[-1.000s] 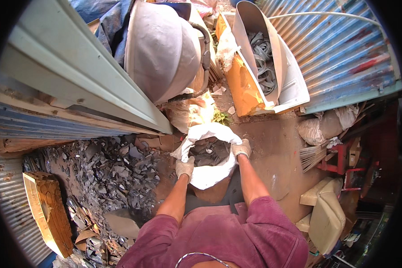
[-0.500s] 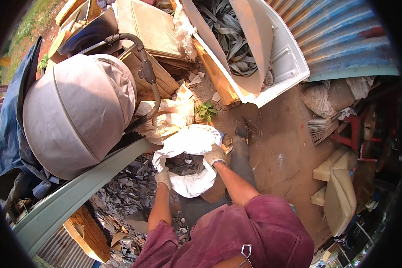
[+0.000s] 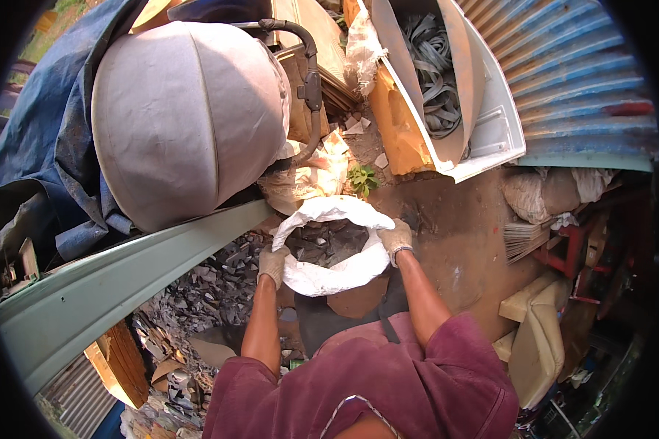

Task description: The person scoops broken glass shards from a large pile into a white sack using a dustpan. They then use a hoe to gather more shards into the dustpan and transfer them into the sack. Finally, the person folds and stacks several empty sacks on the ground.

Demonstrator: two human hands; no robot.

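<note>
Between my hands hangs a white woven sack (image 3: 334, 278), its rolled rim spread into a wide round mouth. Dark grey scraps (image 3: 329, 241) show inside it. My left hand (image 3: 272, 265), in a pale work glove, is closed on the left side of the rim. On the right side, my right hand (image 3: 397, 238), gloved the same way, grips the rim. The fingertips of both hands are partly hidden by the folded fabric. The sack's lower part is out of sight beneath its rim.
Grey scrap pieces (image 3: 212, 285) heap at the left, beside a pale green metal beam (image 3: 146, 256). Beyond stands a large beige rounded canopy (image 3: 190, 117). A white-edged container (image 3: 490, 139) holds grey strips. Worn cushions (image 3: 538, 329) lie at the right. A small plant (image 3: 362, 180) grows beyond the sack.
The sack's mouth has opened wider and rounder, and it has shifted slightly right. My hands have moved further apart at its sides. The whole view has turned a little.
</note>
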